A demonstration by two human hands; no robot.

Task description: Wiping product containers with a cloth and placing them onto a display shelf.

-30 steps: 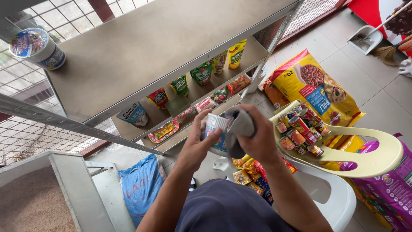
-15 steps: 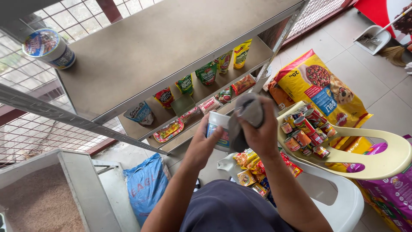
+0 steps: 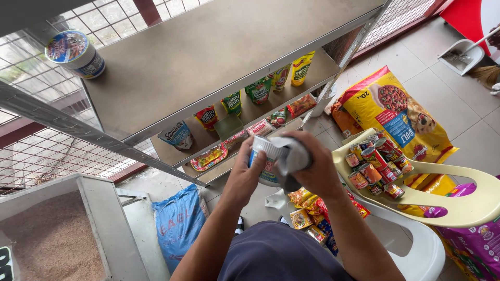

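Cup (image 3: 264, 158) is sitting upright in the left hand (image 3: 244, 177), whose grip is wrapping it, while the right hand (image 3: 312, 169) is pressing a cloth (image 3: 289, 156) on its side.

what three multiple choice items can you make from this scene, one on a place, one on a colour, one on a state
1. Where does the lone round tub stand?
A. on the top shelf, at its far left
B. on the plastic chair
C. on the floor beside the blue sack

2. What is the main colour of the big pet food bag lying on the floor?
A. green
B. yellow
C. white

3. What is the right hand doing?
A. hanging empty at the side
B. resting flat on the shelf
C. pressing a grey cloth against the cup that the left hand holds

Answers:
1. A, the tub sits alone on the bare top shelf.
2. B, its printed face is mostly yellow.
3. C, the cloth is bunched under the right hand against the cup, which the left hand grips.
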